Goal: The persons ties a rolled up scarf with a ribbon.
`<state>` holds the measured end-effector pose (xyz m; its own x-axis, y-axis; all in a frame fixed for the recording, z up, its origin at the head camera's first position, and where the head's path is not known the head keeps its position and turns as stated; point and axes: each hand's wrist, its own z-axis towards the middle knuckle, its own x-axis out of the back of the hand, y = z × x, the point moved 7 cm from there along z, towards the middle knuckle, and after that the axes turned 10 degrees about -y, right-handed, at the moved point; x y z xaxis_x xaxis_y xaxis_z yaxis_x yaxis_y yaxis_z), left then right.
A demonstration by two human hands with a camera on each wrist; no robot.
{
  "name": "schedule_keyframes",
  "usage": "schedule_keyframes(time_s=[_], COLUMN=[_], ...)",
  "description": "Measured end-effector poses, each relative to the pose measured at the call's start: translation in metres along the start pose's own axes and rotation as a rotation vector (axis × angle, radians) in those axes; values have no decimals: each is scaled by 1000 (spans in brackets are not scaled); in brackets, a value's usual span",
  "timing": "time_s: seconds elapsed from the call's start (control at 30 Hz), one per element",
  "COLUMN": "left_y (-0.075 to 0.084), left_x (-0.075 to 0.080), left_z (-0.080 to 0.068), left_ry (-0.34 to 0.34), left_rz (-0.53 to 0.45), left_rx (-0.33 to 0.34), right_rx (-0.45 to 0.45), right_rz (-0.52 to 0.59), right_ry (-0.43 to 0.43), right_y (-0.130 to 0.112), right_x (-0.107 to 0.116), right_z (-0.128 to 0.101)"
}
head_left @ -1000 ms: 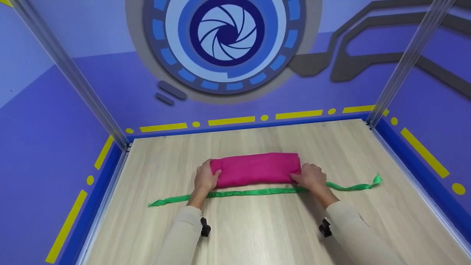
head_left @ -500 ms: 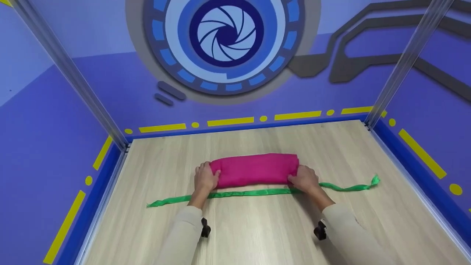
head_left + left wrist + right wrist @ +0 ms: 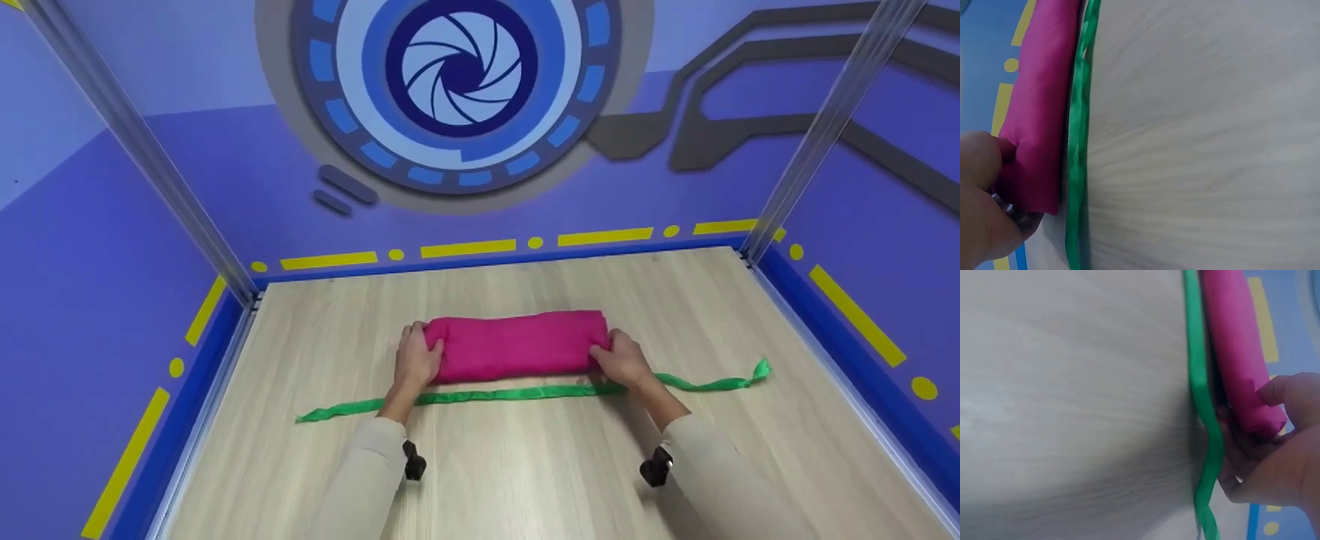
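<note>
The cloth (image 3: 517,346) is just beyond the ribbon (image 3: 517,393), its long axis nearly parallel. The left hand (image 3: 415,360) and right hand (image 3: 625,361) grip the cloth's opposite ends, equally near.

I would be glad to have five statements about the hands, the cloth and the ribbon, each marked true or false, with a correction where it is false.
1. The left hand grips one end of the cloth. True.
2. The ribbon reaches past both ends of the cloth. True.
3. The right hand holds the ribbon. False: the right hand grips the other end of the cloth.
4. The ribbon is tied round the cloth. False: the ribbon lies stretched out on the table, on the person's side of the cloth.
5. The cloth is pink and the ribbon is green. True.
</note>
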<state>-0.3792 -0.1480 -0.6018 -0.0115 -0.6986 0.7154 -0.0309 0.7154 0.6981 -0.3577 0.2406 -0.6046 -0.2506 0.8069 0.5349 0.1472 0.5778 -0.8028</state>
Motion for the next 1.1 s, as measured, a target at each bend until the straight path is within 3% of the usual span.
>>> schedule_keyframes(time_s=[0.13, 0.27, 0.47, 0.7, 1.1], left_y=[5, 13, 26, 39, 51], left_x=[6, 16, 30, 37, 38], left_z=[3, 2, -4, -18, -41], left_ry=[-8, -24, -41, -134, -286], left_rz=[-77, -139, -166, -178, -166], left_rx=[-43, -74, -25, -10, -50], right_rx=[-4, 8, 43, 119, 186], right_rz=[120, 146, 218, 232, 221], right_ry=[5, 44, 112, 176, 190], right_y=[4, 4, -2, -13, -28], right_x=[4, 7, 17, 35, 52], right_z=[1, 4, 7, 9, 16])
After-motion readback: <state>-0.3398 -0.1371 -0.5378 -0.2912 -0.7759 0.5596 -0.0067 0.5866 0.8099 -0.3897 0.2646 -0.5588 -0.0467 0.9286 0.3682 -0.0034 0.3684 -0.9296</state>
